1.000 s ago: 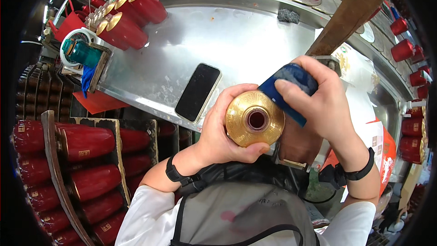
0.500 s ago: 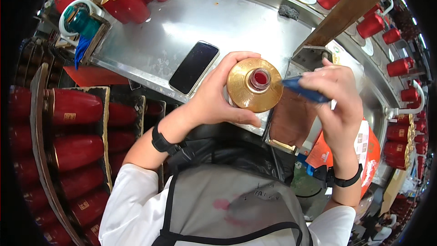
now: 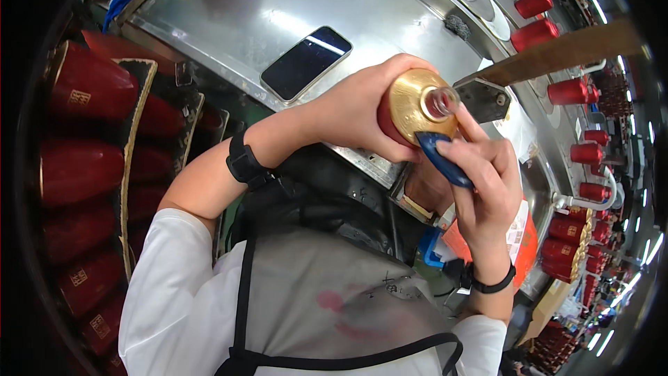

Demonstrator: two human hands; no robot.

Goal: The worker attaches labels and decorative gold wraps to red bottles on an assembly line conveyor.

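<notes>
My left hand (image 3: 362, 108) is wrapped round the body of a red bottle with a gold shoulder (image 3: 410, 92). The bottle tilts to the right, its open glass neck (image 3: 441, 102) toward my right hand. Pinched in my right hand (image 3: 490, 174) is a folded dark blue cloth or pad (image 3: 444, 163), which touches the lower edge of the gold shoulder. One finger of that hand reaches up beside the neck. Most of the bottle's red body is hidden behind my left hand.
A phone (image 3: 307, 63) lies on the metal worktop (image 3: 229, 49). A wooden beam (image 3: 563, 52) on a metal bracket juts in at right. Red bottles (image 3: 83, 170) lie stacked at left; red pieces (image 3: 536, 33) stand along a line at right. A dark scouring pad (image 3: 457, 26) sits near the worktop's rim.
The bottle has tipped to the right and shifted up and right in the view. My right hand has brought the blue cloth or pad from beside the bottle onto its gold shoulder. The view has turned.
</notes>
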